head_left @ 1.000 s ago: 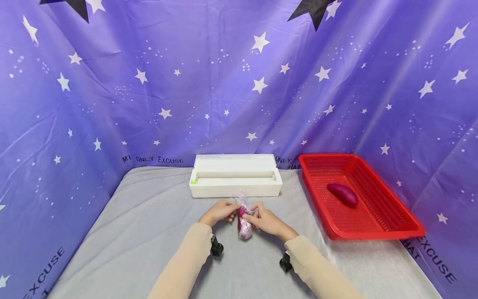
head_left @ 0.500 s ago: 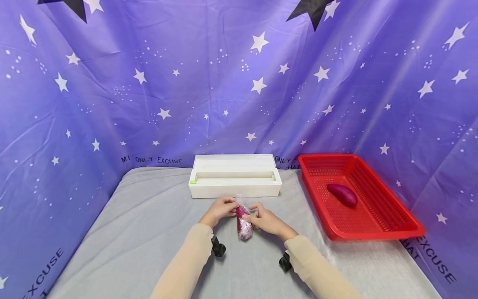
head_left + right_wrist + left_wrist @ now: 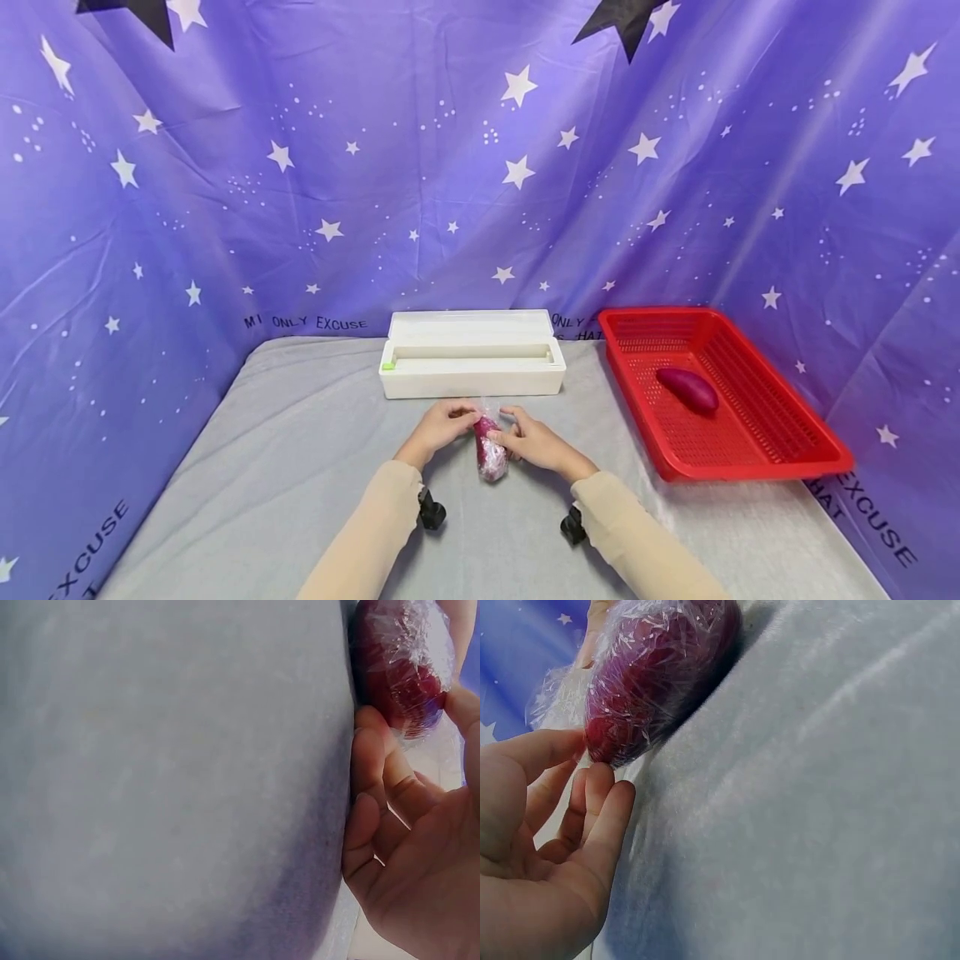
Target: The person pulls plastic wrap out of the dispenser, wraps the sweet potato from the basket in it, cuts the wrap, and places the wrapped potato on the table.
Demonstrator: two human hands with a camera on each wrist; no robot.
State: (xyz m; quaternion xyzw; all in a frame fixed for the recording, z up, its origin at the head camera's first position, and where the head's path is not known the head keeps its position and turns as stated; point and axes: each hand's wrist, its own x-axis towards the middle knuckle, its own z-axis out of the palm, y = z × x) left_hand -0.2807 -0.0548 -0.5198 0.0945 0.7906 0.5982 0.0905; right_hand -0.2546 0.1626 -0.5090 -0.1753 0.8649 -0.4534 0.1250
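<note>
A purple-red sweet potato [image 3: 491, 457] wrapped in clear cling film [image 3: 559, 697] lies lengthwise on the grey cloth between the two hands. Loose film sticks out past its far end. My left hand [image 3: 441, 427] pinches the film at that far end from the left, thumb and fingertips right at the tip in the left wrist view. From the right, my right hand [image 3: 536, 442] holds the wrapped sweet potato, thumb on its upper side and fingers curled against its flank. The right wrist view shows the shiny, crinkled film over the sweet potato [image 3: 401, 667] close up.
Behind the hands stands a white cling film box [image 3: 472, 383], lid raised, with a green piece at its left end. A red basket [image 3: 750, 472] on the right holds another purple-red sweet potato [image 3: 688, 390]. A purple starry curtain [image 3: 420, 167] surrounds the table.
The film beyond the far end looks shorter, drawn in toward the sweet potato. My left hand has shifted slightly at that end; my right hand keeps its hold.
</note>
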